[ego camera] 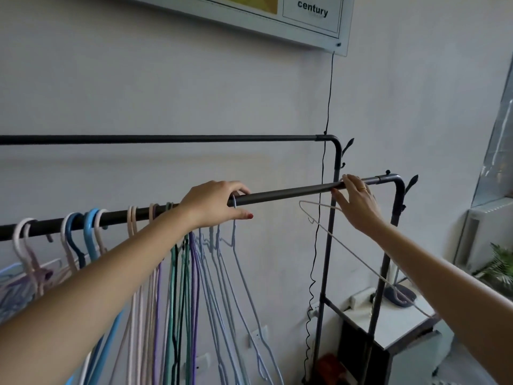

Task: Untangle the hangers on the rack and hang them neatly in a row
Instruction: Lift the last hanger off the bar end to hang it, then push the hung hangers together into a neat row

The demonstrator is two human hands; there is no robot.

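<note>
A dark front rail [283, 193] of the rack crosses the view. My left hand [216, 204] curls over it, fingers above and thumb below, gripping the hook of a light blue wire hanger [239, 262] at the right end of the row. Left of it hang several thin hangers [177, 287] in purple, green and beige, then thick blue and pink plastic hangers [90, 232]. My right hand [358, 202] is at the rail's right part, fingers over the bar, holding a white wire hanger [369, 266] that tilts down to the right, its hook hidden by the hand.
A second, higher rail [166, 139] runs behind, near the wall. A black cord [329, 101] drops from a wall sign [311, 20] past the rack's right posts [397, 207]. A white side table [394, 326] and a plant [497, 269] stand at the lower right.
</note>
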